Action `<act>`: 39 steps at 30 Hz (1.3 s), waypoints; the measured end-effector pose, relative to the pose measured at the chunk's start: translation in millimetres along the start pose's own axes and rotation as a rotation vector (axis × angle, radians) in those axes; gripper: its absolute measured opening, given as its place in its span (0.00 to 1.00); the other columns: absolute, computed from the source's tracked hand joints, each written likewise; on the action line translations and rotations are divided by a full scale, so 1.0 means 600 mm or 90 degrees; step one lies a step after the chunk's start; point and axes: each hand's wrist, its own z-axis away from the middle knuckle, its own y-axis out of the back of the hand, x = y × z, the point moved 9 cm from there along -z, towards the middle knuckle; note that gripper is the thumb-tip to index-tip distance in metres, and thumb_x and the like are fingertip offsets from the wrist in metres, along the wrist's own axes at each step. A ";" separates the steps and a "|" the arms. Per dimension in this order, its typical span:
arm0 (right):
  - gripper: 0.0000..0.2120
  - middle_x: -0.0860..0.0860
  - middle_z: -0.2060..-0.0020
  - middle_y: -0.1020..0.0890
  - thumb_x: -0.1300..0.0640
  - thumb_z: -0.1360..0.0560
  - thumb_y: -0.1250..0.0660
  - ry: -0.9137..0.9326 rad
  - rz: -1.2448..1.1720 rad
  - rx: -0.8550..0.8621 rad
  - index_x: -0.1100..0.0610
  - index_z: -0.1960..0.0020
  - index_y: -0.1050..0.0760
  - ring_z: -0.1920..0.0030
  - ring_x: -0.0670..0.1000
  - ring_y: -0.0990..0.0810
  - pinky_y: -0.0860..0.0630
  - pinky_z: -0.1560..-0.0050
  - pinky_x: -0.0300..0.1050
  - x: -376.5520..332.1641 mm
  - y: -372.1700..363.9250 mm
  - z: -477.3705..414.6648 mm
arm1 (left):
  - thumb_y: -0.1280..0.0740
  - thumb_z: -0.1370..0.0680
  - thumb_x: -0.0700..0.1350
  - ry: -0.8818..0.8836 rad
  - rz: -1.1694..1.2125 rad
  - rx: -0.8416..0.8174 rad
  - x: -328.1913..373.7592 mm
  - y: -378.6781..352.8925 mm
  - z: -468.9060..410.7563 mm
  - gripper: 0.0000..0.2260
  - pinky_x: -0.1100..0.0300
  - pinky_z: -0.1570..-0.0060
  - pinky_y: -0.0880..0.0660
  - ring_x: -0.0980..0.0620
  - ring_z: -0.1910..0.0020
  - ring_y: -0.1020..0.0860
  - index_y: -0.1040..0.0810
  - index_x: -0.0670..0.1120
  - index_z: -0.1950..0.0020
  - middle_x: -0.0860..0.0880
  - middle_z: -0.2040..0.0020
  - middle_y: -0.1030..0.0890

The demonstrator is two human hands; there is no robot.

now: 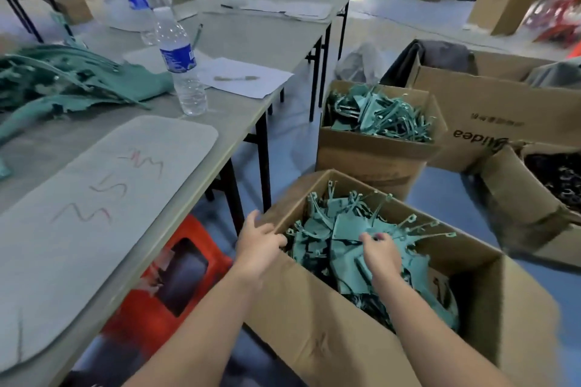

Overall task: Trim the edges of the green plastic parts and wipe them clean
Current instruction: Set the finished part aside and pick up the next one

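Upper left of frame: loose pile of green parts [63, 78] on the table [245, 122], grey mat [103, 195] with red scribbles in front of it, water bottle [182, 72] upright just right of the pile, beside a sheet of paper [248, 77] with a pen on it. Lower left: red stool [176, 276] under the table edge. Lower centre: open cardboard box [314, 339] on the floor, heaped with green plastic parts [342, 236]. Left hand [259, 245] is on the box's left corner, fingers curled over the rim, thumb outside, gripping the cardboard. Right hand [382, 253] is inside the box on top of the heap, fingers bent down and closed on the top pieces; blur hides how many. Right of centre, further back: second box [374, 160], also full of green parts. Right edge: more cartons, one printed box [490, 126].
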 end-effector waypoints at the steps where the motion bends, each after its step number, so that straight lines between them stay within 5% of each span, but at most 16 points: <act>1: 0.20 0.47 0.50 0.18 0.47 0.20 0.34 -0.003 -0.023 -0.011 0.53 0.31 0.26 0.55 0.50 0.20 0.27 0.60 0.45 -0.006 -0.026 0.019 | 0.28 0.27 0.34 -0.017 0.020 -0.003 0.005 0.013 -0.004 0.36 0.56 0.49 0.21 0.53 0.46 0.19 0.37 0.50 0.22 0.49 0.38 0.19; 4: 0.10 0.47 0.58 0.16 0.55 0.23 0.31 0.007 -0.140 -0.128 0.50 0.43 0.18 0.63 0.48 0.21 0.25 0.63 0.45 -0.049 -0.131 0.104 | 0.26 0.28 0.31 -0.067 0.071 -0.019 0.046 0.045 0.017 0.22 0.55 0.56 0.17 0.48 0.56 0.14 0.23 0.42 0.35 0.43 0.55 0.13; 7: 0.07 0.59 0.63 0.15 0.60 0.29 0.32 0.100 -0.297 -0.305 0.56 0.58 0.15 0.63 0.57 0.20 0.22 0.61 0.52 -0.160 -0.216 0.226 | 0.25 0.27 0.43 -0.137 -0.003 0.020 0.110 0.091 0.049 0.03 0.66 0.74 0.27 0.52 0.75 0.20 0.16 0.44 0.56 0.45 0.71 0.17; 9: 0.08 0.61 0.72 0.21 0.61 0.29 0.32 0.167 -0.365 -0.389 0.58 0.66 0.19 0.70 0.57 0.24 0.27 0.68 0.51 -0.248 -0.245 0.306 | 0.33 0.23 0.55 -0.168 -0.040 0.099 0.152 0.142 0.065 0.20 0.68 0.79 0.34 0.52 0.83 0.29 0.20 0.42 0.69 0.46 0.79 0.24; 12: 0.12 0.59 0.75 0.26 0.66 0.27 0.35 0.251 -0.408 -0.455 0.59 0.68 0.23 0.75 0.54 0.27 0.30 0.72 0.47 -0.367 -0.272 0.413 | 0.38 0.27 0.61 -0.237 -0.045 0.211 0.215 0.239 0.107 0.24 0.61 0.71 0.31 0.50 0.82 0.29 0.22 0.46 0.75 0.47 0.82 0.27; 16: 0.11 0.58 0.69 0.21 0.67 0.25 0.37 0.337 -0.364 -0.588 0.61 0.63 0.19 0.68 0.52 0.24 0.25 0.66 0.46 -0.463 -0.336 0.571 | 0.37 0.25 0.59 -0.335 -0.108 0.424 0.258 0.409 0.192 0.21 0.51 0.68 0.24 0.49 0.75 0.26 0.24 0.46 0.71 0.51 0.78 0.26; 21: 0.10 0.55 0.72 0.21 0.69 0.28 0.38 0.419 -0.301 -0.749 0.64 0.61 0.18 0.71 0.49 0.24 0.22 0.66 0.46 -0.504 -0.456 0.774 | 0.30 0.23 0.49 -0.389 -0.009 0.642 0.211 0.615 0.310 0.18 0.70 0.75 0.34 0.60 0.79 0.28 0.22 0.48 0.74 0.54 0.77 0.23; 26: 0.14 0.54 0.68 0.16 0.70 0.26 0.37 0.447 -0.168 -0.831 0.56 0.62 0.18 0.65 0.53 0.19 0.18 0.61 0.48 -0.500 -0.594 0.930 | 0.28 0.24 0.32 -0.330 0.114 0.707 0.085 0.803 0.393 0.08 0.69 0.59 0.21 0.59 0.61 0.16 0.15 0.44 0.51 0.49 0.58 0.13; 28: 0.12 0.45 0.65 0.14 0.64 0.27 0.34 0.570 -0.054 -0.762 0.50 0.61 0.17 0.64 0.47 0.18 0.20 0.61 0.44 -0.507 -0.641 0.966 | 0.27 0.23 0.39 -0.297 0.216 0.737 0.015 0.864 0.427 0.04 0.64 0.74 0.25 0.53 0.74 0.20 0.15 0.42 0.57 0.45 0.67 0.16; 31: 0.13 0.41 0.55 0.14 0.61 0.27 0.33 0.712 0.043 -0.722 0.48 0.47 0.17 0.66 0.37 0.21 0.27 0.63 0.33 -0.521 -0.703 1.021 | 0.33 0.22 0.59 -0.235 0.297 0.880 -0.087 0.941 0.500 0.21 0.65 0.82 0.38 0.51 0.83 0.33 0.18 0.46 0.67 0.46 0.79 0.27; 33: 0.20 0.47 0.42 0.16 0.58 0.26 0.33 0.806 0.119 -0.717 0.50 0.34 0.22 0.59 0.40 0.21 0.28 0.54 0.38 -0.525 -0.747 1.061 | 0.36 0.27 0.62 -0.234 0.297 0.982 -0.133 0.979 0.551 0.18 0.62 0.75 0.31 0.52 0.77 0.28 0.16 0.50 0.65 0.49 0.76 0.25; 35: 0.28 0.50 0.35 0.20 0.55 0.26 0.33 0.869 0.185 -0.713 0.51 0.26 0.30 0.58 0.45 0.21 0.30 0.58 0.40 -0.524 -0.789 1.102 | 0.37 0.27 0.60 -0.233 0.292 1.046 -0.168 1.000 0.576 0.14 0.59 0.61 0.26 0.55 0.66 0.21 0.14 0.55 0.55 0.52 0.67 0.18; 37: 0.32 0.51 0.43 0.19 0.54 0.27 0.31 0.850 0.191 -0.712 0.50 0.24 0.34 0.62 0.41 0.24 0.33 0.65 0.37 -0.525 -0.832 1.126 | 0.38 0.26 0.60 -0.216 0.233 1.070 -0.193 1.012 0.576 0.15 0.59 0.50 0.26 0.59 0.53 0.19 0.17 0.60 0.45 0.55 0.54 0.15; 39: 0.28 0.51 0.51 0.20 0.53 0.28 0.31 0.823 0.230 -0.661 0.52 0.29 0.30 0.57 0.50 0.21 0.30 0.61 0.42 -0.528 -0.872 1.124 | 0.40 0.25 0.62 -0.168 0.177 1.060 -0.207 1.018 0.562 0.18 0.55 0.44 0.25 0.57 0.45 0.21 0.22 0.63 0.38 0.56 0.47 0.17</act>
